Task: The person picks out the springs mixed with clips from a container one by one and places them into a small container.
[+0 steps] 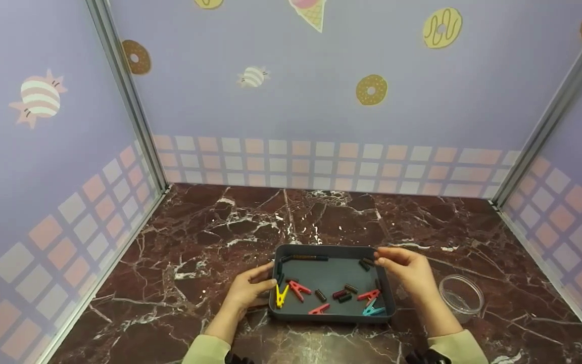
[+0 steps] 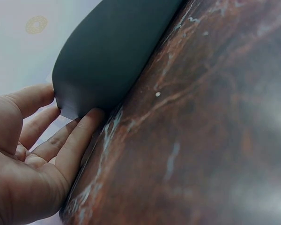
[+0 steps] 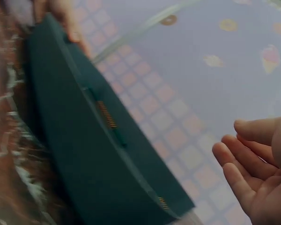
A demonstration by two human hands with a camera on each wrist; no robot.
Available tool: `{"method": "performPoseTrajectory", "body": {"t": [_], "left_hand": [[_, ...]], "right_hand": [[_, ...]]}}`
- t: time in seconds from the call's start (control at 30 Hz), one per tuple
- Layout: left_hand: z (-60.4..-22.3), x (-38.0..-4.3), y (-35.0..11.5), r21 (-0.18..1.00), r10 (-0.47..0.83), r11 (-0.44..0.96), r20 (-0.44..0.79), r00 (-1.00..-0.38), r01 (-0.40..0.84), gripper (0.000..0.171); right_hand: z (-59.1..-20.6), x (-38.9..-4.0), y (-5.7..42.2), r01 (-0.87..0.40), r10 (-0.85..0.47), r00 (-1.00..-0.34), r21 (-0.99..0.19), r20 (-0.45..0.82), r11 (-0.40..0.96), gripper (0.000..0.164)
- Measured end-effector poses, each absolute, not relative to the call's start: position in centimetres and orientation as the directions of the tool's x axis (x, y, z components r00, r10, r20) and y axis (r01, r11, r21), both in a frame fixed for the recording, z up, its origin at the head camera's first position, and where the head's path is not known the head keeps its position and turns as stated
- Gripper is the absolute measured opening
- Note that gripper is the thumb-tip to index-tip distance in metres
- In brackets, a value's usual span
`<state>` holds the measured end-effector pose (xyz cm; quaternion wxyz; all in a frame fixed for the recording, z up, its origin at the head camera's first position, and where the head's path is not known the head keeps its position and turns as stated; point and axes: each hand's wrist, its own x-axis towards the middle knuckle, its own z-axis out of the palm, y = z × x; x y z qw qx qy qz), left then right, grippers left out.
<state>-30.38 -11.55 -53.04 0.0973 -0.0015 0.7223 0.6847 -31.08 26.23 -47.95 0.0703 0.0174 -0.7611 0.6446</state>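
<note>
A dark grey tray (image 1: pixel 326 275) of springs (image 1: pixel 365 265) and clips (image 1: pixel 280 302) sat before you on a marbled table (image 1: pixel 195 288).
Your left hand (image 1: pixel 245 293) held the tray's left side, thumb at the rim; your right hand (image 1: pixel 411 272) hung over the far right corner, empty, with a narrow gap between thumb and fingers. Two dark springs lay just below. A clear jar (image 1: pixel 463 299) stood to the right. Good handling likely called for a steady left hold and a light pinch across one spring's middle.
</note>
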Motion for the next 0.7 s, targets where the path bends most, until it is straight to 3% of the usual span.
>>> {"method": "performPoseTrajectory", "body": {"t": [0.7], "left_hand": [[-53.1, -30.4, -11.4, 0.987, 0.140, 0.036, -0.160, -0.977, -0.157, 0.055]], "right_hand": [[-50.9, -30.6, 22.1, -0.187, -0.034, -0.978, -0.802, 0.204, 0.567, 0.031]]}}
